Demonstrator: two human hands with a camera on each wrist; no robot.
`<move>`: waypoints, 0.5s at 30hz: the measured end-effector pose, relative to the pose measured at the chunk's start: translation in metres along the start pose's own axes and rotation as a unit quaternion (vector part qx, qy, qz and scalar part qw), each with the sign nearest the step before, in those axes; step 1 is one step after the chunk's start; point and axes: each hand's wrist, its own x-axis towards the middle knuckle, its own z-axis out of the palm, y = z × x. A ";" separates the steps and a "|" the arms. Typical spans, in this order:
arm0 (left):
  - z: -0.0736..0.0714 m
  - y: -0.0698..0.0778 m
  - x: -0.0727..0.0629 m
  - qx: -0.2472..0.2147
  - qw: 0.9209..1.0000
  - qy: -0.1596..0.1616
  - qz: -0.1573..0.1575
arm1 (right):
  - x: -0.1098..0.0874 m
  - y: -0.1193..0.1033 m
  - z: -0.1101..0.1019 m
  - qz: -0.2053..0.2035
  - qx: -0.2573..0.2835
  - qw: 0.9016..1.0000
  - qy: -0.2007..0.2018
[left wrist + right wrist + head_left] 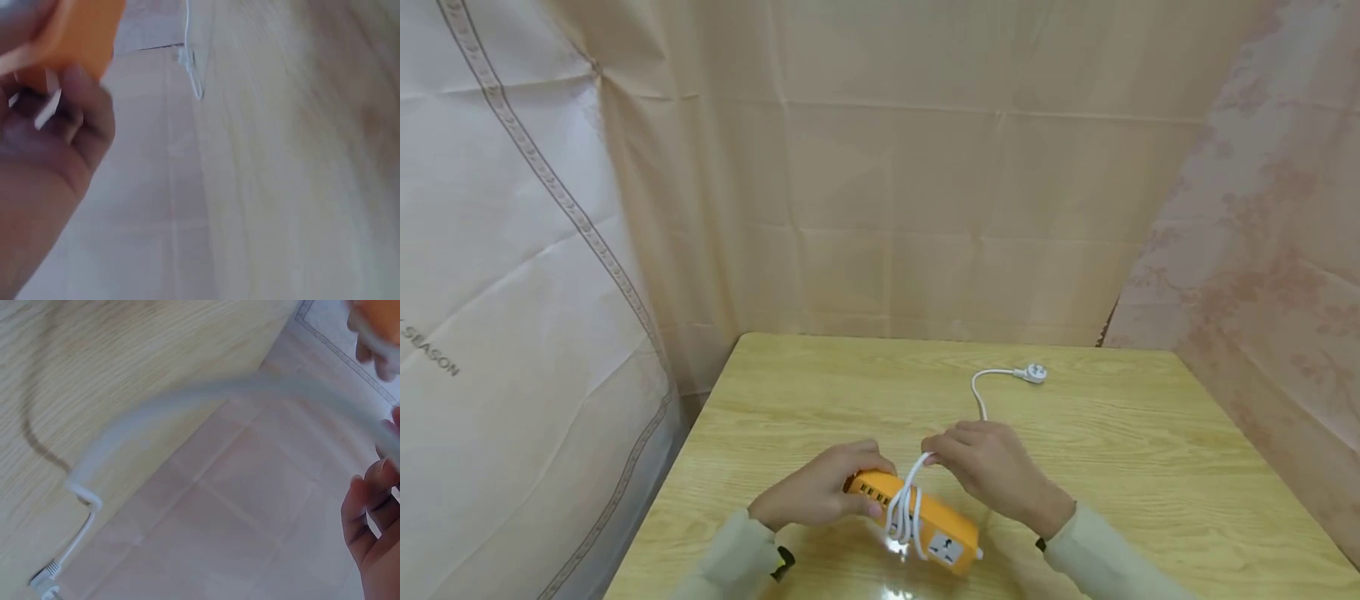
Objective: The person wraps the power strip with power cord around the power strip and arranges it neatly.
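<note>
An orange power strip [951, 525] with white sockets is held tilted over the table, its left end gripped by my left hand [827, 487]. Several loops of white cord [901, 512] wrap around its middle. My right hand [992, 471] pinches the cord just above the strip. From behind that hand the cord runs out to a white plug [1034, 373] lying on the table. In the left wrist view, blurred fingers [94, 115] curl under the orange strip [81, 37]. The right wrist view shows the cord [187, 397] arching away from the right fingers [375, 487].
The wooden table [820, 383] has its back edge against a beige curtain [925, 208]. Light patterned cloths hang at the left [512, 250] and right [1285, 250] sides. A dark band shows at the left wrist.
</note>
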 end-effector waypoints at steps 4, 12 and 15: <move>-0.001 -0.004 -0.005 -0.121 0.991 -0.031 0.056 | 0.001 -0.002 0.003 0.001 0.006 1.000 0.005; 0.006 0.001 -0.003 -0.264 0.962 -0.004 0.066 | 0.009 -0.007 0.012 0.000 0.063 0.997 0.041; 0.008 0.004 0.002 -0.324 0.943 0.002 0.072 | 0.011 -0.008 0.015 0.012 0.076 0.996 0.056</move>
